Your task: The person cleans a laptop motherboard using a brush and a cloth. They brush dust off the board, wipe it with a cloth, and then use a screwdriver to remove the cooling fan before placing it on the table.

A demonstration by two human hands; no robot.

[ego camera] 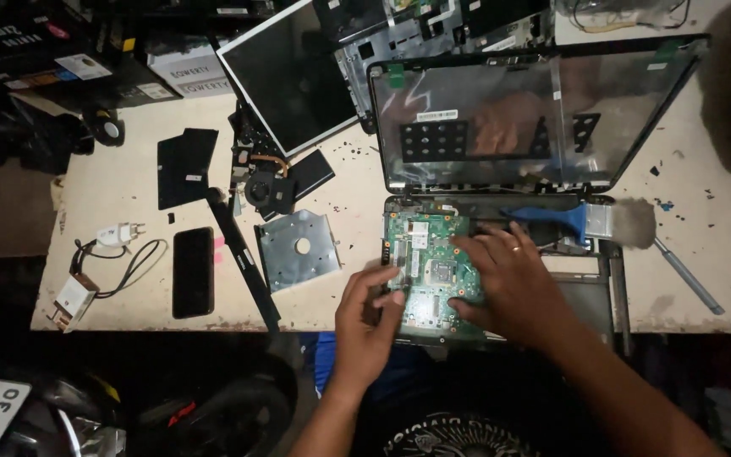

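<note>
cream worktop (332,211), scuffed and speckled with dark debris, spans the frame centre; dim clutter surrounds it. green motherboard (433,262) sits in an open laptop chassis (607,279), lower centre. left hand (370,317), fingers curled, grips the board's left edge. right hand (509,283), fingers spread, presses flat on its right side. blue-handled brush (581,222) lies just above. black phone (193,272), flat and glossy, lies at left. white boxes (188,68) sit upper left.
</note>
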